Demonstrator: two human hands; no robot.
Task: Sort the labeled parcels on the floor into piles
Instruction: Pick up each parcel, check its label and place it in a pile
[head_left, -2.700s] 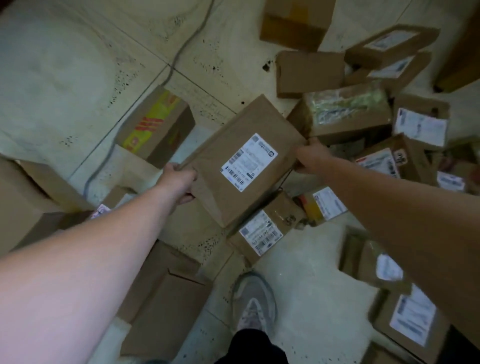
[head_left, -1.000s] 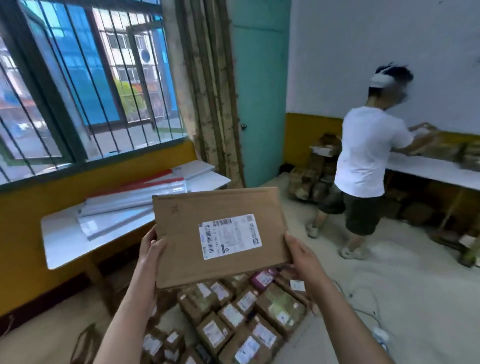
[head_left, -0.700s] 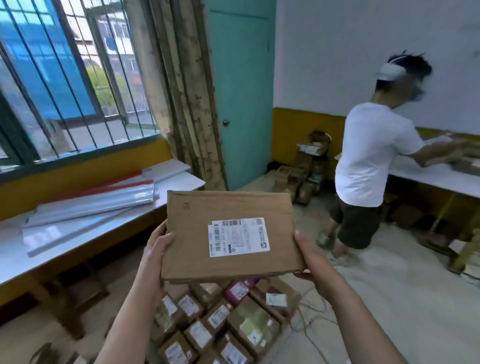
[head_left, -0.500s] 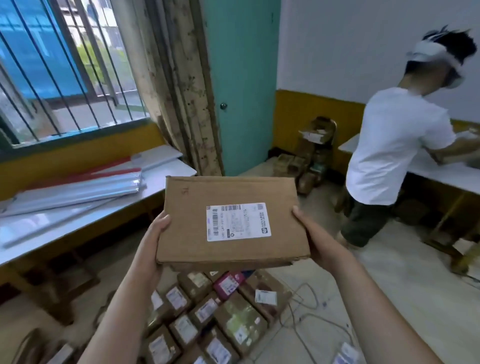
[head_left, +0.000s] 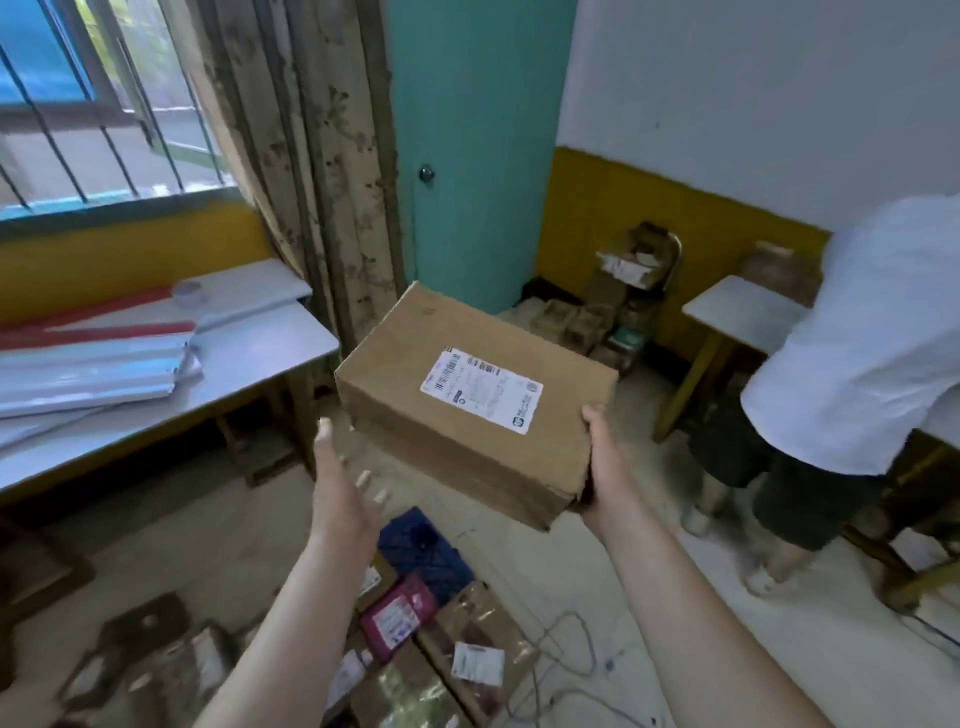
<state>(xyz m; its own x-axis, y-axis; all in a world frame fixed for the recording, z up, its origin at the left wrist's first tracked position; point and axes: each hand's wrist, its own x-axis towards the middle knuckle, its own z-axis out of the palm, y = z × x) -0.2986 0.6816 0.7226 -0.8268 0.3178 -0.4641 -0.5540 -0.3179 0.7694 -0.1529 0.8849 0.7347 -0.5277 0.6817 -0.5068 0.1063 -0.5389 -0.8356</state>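
Cardboard parcel (head_left: 467, 395) stiff, looks light: right hand (head_left: 605, 467) alone grips near corner. Left hand (head_left: 337, 488) beside parcel, fingers (head_left: 363, 478) released. Safer hold: both short ends.

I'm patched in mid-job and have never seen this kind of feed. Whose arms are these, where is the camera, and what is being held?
There is no machine here: the two bare arms belong to a person wearing a wide-angle camera on the head, so you see what they see, looking forward and down.

The right hand grips the near right corner of a brown cardboard parcel with a white shipping label on top. The left hand is open with fingers spread, off the parcel.

Below on the floor lie more labeled parcels, among them a pink one. A table stands at left under the window; a second person in a white shirt works at right. More boxes are stacked by the teal door.
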